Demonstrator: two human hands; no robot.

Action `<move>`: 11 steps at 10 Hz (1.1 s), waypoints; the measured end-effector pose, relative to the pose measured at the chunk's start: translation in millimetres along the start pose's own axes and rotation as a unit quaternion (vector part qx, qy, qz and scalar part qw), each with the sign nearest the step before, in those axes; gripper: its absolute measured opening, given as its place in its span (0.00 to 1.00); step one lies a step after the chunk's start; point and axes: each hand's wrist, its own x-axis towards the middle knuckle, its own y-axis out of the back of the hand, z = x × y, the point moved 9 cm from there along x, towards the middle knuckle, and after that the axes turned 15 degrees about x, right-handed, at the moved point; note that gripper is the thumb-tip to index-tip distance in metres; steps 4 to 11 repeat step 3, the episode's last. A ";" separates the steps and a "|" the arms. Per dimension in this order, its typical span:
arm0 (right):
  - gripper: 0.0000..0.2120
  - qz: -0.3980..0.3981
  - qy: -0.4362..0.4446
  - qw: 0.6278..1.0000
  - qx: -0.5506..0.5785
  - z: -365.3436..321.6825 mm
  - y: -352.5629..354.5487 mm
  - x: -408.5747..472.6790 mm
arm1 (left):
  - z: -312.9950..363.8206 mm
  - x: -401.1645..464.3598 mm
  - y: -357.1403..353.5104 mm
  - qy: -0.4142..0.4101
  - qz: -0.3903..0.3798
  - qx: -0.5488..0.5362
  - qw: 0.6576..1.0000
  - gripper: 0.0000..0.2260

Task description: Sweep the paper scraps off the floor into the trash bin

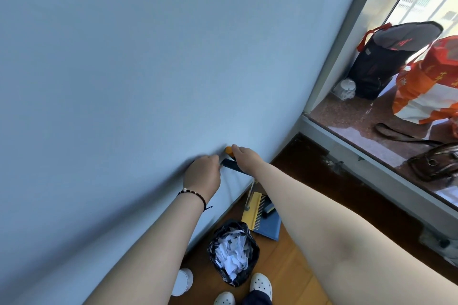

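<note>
Paper scraps (pixel 231 254) fill the black-lined trash bin (pixel 252 250) by my feet. My left hand (pixel 202 176) and right hand (pixel 244 157) grasp the broom handle (pixel 229 164), leaning it against the wall (pixel 148 69) for storage.

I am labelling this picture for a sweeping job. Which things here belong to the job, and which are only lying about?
Belonging to the job:
- trash bin with paper scraps inside
- dustpan with yellow comb edge
- handles held by the left hand and right hand

Only lying about:
- black bag
- orange and white bag
- brown handbag
- white cup
</note>
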 end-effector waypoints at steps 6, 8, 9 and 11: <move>0.14 0.001 -0.062 0.998 0.017 -31.9 2.7 -53.0 | -38.1 -31.5 26.1 0.046 -0.006 -0.132 0.990 0.15; 0.14 0.001 -0.062 0.998 0.017 -31.9 2.7 -53.0 | -38.1 -31.5 26.1 0.046 -0.006 -0.132 0.990 0.15; 0.14 0.001 -0.062 0.998 0.017 -31.9 2.7 -53.0 | -38.1 -31.5 26.1 0.046 -0.006 -0.132 0.990 0.15; 0.14 0.001 -0.062 0.998 0.017 -31.9 2.7 -53.0 | -38.1 -31.5 26.1 0.046 -0.006 -0.132 0.990 0.15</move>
